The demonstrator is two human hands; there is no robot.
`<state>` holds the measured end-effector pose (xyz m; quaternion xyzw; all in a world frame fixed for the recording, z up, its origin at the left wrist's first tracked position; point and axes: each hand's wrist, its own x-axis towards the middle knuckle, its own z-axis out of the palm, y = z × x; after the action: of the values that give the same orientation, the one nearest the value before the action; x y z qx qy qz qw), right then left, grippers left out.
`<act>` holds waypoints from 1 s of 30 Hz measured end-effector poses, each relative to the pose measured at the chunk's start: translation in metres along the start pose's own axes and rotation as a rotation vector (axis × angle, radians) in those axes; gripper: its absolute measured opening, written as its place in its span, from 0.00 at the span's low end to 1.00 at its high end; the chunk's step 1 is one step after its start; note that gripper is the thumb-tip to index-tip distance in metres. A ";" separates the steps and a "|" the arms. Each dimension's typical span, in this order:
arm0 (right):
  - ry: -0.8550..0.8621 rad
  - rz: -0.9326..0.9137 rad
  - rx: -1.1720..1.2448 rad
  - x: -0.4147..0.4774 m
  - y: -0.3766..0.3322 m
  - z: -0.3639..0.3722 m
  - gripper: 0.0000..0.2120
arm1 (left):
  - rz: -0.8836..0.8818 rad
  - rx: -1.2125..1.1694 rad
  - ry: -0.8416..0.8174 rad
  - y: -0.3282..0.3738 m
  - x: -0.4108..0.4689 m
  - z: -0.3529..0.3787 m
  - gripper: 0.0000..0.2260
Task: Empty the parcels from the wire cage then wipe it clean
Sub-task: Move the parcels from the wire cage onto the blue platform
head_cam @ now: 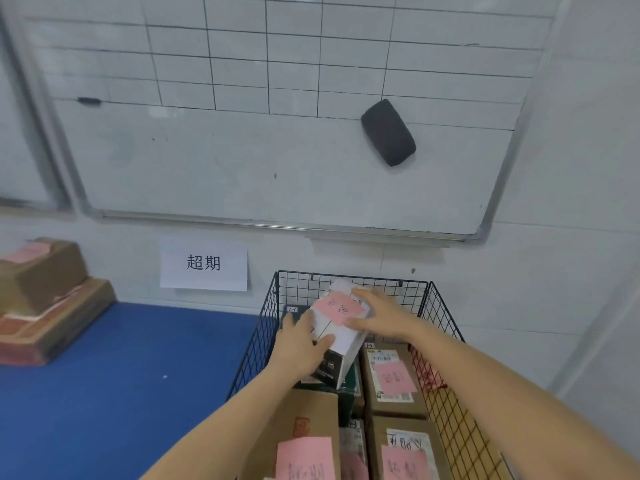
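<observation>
Head view, looking down, near wire cage [266,336]

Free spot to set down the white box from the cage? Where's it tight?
Free: the blue surface, the wide patch between the stacked cardboard boxes on the left and the wire cage, up to the wall. Crowded: inside the cage, brown parcels lie packed side by side next to the white box.

Your wire cage [258,341] stands at 5 o'clock, parcels [394,379] in it. On the tabletop [138,375] at 9 o'clock lie two stacked boxes [45,299]. The whiteboard [242,150] hangs behind, at 12 o'clock.
</observation>
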<state>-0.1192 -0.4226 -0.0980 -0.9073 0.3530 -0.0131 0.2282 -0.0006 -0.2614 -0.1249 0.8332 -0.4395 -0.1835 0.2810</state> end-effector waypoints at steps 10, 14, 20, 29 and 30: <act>-0.068 0.001 0.019 0.001 0.009 -0.007 0.42 | -0.030 0.029 0.012 0.017 -0.012 0.015 0.30; -0.068 0.028 0.068 -0.002 0.012 -0.006 0.43 | -0.027 0.014 0.009 0.016 -0.009 0.014 0.29; 0.073 0.054 0.048 -0.035 0.020 -0.001 0.36 | -0.040 0.086 0.081 -0.006 0.015 -0.010 0.19; 0.143 -0.049 -0.095 -0.093 0.010 0.030 0.29 | -0.161 0.119 0.036 0.011 0.028 -0.002 0.35; 0.146 -0.048 -0.101 -0.095 0.009 0.030 0.28 | -0.165 0.092 0.033 0.013 0.029 0.002 0.36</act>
<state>-0.1910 -0.3547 -0.1154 -0.9223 0.3472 -0.0669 0.1557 0.0060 -0.2920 -0.1196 0.8814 -0.3728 -0.1718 0.2337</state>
